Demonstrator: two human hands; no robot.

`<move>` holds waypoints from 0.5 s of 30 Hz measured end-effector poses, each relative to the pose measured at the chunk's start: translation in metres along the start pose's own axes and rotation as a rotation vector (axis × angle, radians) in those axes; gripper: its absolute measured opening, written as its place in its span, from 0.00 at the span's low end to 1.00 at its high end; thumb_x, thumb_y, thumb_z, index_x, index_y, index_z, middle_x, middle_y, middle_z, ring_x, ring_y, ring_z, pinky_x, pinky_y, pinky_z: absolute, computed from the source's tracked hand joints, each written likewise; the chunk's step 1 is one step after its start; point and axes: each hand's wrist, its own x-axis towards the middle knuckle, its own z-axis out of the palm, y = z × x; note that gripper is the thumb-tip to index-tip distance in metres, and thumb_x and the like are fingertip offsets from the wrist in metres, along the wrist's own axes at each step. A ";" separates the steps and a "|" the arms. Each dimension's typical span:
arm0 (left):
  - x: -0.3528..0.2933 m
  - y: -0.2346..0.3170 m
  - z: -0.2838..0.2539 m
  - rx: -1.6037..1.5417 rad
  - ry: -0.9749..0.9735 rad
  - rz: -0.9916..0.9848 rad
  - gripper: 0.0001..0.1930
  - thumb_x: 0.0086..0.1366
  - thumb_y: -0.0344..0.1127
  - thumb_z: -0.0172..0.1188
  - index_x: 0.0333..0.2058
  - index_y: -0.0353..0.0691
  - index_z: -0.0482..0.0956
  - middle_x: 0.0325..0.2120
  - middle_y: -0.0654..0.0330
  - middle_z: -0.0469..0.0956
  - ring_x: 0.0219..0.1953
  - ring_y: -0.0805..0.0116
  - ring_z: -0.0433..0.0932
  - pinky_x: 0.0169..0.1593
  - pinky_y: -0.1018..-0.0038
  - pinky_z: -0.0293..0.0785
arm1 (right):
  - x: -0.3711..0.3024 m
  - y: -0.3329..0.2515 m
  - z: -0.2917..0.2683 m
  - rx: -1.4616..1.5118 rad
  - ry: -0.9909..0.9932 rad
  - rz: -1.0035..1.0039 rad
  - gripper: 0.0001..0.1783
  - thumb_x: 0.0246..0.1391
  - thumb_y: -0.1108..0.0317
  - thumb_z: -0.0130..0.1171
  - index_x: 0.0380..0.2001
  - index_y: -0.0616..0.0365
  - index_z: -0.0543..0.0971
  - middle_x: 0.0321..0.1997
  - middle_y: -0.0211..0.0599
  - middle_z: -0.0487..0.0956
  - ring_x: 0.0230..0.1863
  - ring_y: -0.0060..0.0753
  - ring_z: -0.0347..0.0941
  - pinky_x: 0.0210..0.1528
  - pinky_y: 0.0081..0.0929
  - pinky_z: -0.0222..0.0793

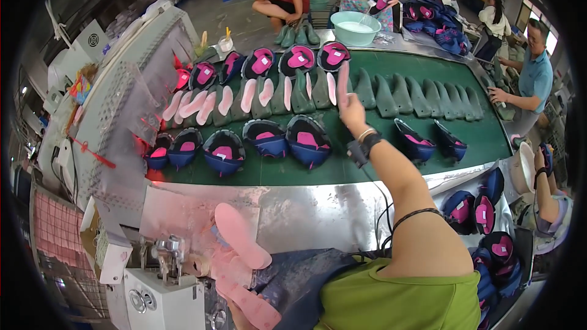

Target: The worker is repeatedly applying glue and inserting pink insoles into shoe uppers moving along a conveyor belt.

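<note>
Over 1 green belt (489, 131), right hand (353, 113) grips 1 insole (344, 79).

Lasts (321, 93) on belt (263, 172), between uppers (224, 153)

Left grip (237, 318) mostly hidden by lowest pink insole (252, 305).

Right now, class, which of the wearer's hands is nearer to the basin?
Right. The right hand, holding a pink insole, is over the belt, short of the basin. The left hand is at the picture's lower edge, by more insoles, much farther off.
</note>
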 end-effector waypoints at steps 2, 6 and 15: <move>0.002 0.000 0.005 0.026 0.011 -0.003 0.22 0.75 0.50 0.45 0.58 0.42 0.71 0.45 0.54 0.77 0.48 0.57 0.76 0.51 0.60 0.75 | 0.034 0.040 -0.020 -0.109 -0.008 0.008 0.19 0.49 0.71 0.57 0.46 0.60 0.80 0.37 0.60 0.83 0.42 0.64 0.79 0.49 0.52 0.74; 0.005 0.000 0.018 0.090 0.025 0.007 0.21 0.75 0.47 0.46 0.59 0.41 0.71 0.46 0.53 0.76 0.49 0.58 0.76 0.52 0.62 0.74 | 0.058 0.064 -0.010 0.016 -0.134 0.008 0.23 0.47 0.72 0.56 0.50 0.59 0.82 0.38 0.58 0.84 0.43 0.57 0.82 0.50 0.44 0.76; -0.026 0.005 0.043 0.569 -0.087 0.353 0.20 0.76 0.41 0.47 0.60 0.39 0.70 0.49 0.51 0.76 0.51 0.59 0.75 0.56 0.67 0.73 | -0.261 -0.160 0.006 0.805 -1.164 -0.447 0.07 0.58 0.65 0.63 0.37 0.56 0.80 0.34 0.30 0.79 0.38 0.21 0.75 0.39 0.30 0.74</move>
